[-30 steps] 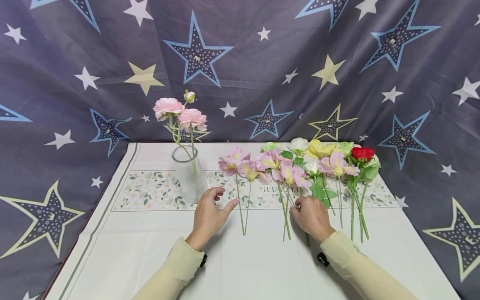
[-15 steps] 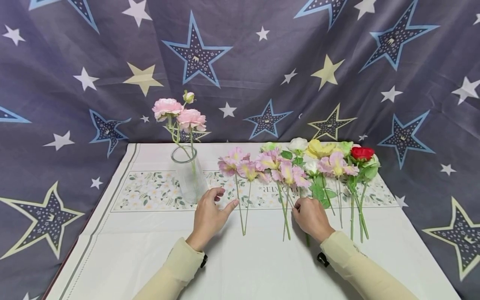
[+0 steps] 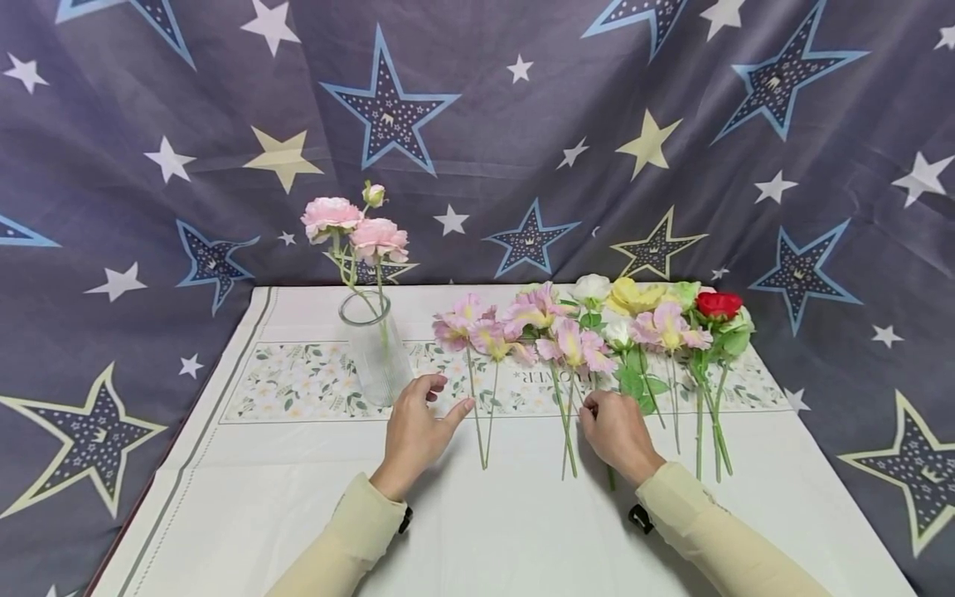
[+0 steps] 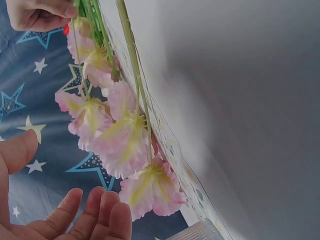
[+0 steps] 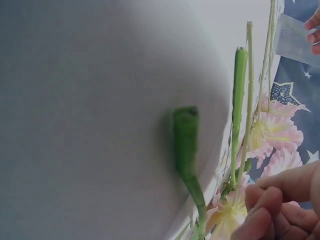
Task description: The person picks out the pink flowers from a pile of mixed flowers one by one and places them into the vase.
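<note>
Left hand [image 3: 418,435]: low over the worktop [image 3: 485,539], between the vase [image 3: 376,356] and the nearest irises [image 3: 464,322]; its grip is wide, thumb held off from the fingers, nothing in it. Whether the knuckles touch the glass, I can't tell.
Right hand [image 3: 619,435]: over the cluster of stems, knuckles up; its grip is narrow, thumb and forefinger pinching a thin stem [image 4: 75,40]. Which bloom that stem carries, I can't make out.
Vase: clear, ribbed, upright at the left end of the flowered strip [image 3: 291,381]; two pink blooms [image 3: 380,240] and a bud [image 3: 374,195] stand in it, heads well above the rim.
Irises: five, pink and yellow, lying with heads toward the curtain [image 3: 448,108]; two nearest the vase with stems meeting at the ends, two by the right hand, one further right.
Other flowers: white roses [image 3: 592,288] behind the irises, a yellow flower [image 3: 632,296] beside them, a red rose [image 3: 719,305] near the right edge.
Thick stem: from the right wrist, one green stem end [image 5: 186,142] shows close up against the white cloth.
Sleeves: pale [image 3: 346,531], a black band [image 3: 640,517] showing at each cuff.
Curtain: dark, starred, hanging behind the worktop.
</note>
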